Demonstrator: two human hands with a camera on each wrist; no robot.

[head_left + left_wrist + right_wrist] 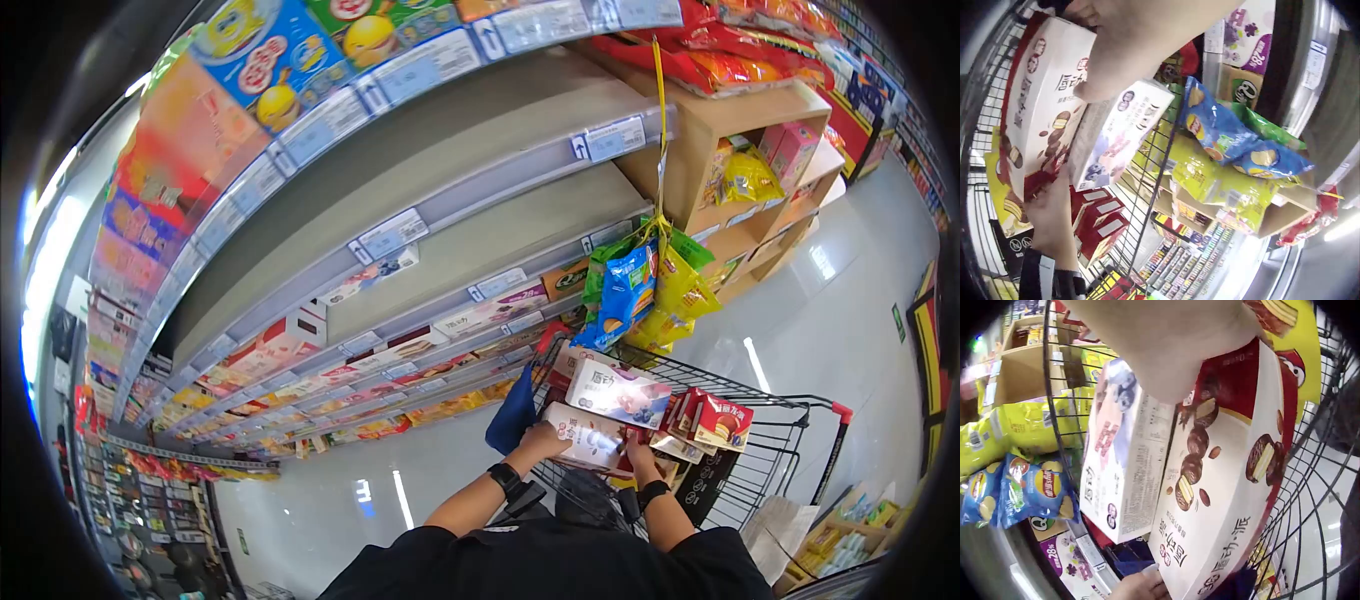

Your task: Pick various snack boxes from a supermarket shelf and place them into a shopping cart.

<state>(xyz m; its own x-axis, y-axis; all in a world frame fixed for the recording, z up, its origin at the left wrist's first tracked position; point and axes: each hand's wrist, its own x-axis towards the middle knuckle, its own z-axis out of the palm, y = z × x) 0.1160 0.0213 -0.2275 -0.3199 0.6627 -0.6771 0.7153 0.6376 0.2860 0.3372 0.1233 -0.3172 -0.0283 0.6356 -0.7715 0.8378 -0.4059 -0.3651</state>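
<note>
Inside the shopping cart (780, 480), a white-and-red box of chocolate pies (590, 436) lies between my two hands. My left hand (543, 440) grips one end of it, and my right hand (640, 458) holds the opposite end. The right wrist view shows the box's printed chocolates (1197, 447) and the left hand's fingers (1141, 584) at its far corner. Right beside it lies a white box with blueberry pictures (1124, 134). Several small red boxes (722, 420) sit further along the cart.
Chip bags (630, 295) hang from a yellow strap beside the cart. Shelves (400, 235) with boxed snacks run along the left, and a wooden display (745, 110) stands beyond them. A blue cloth-like item (512, 410) hangs at the cart's end.
</note>
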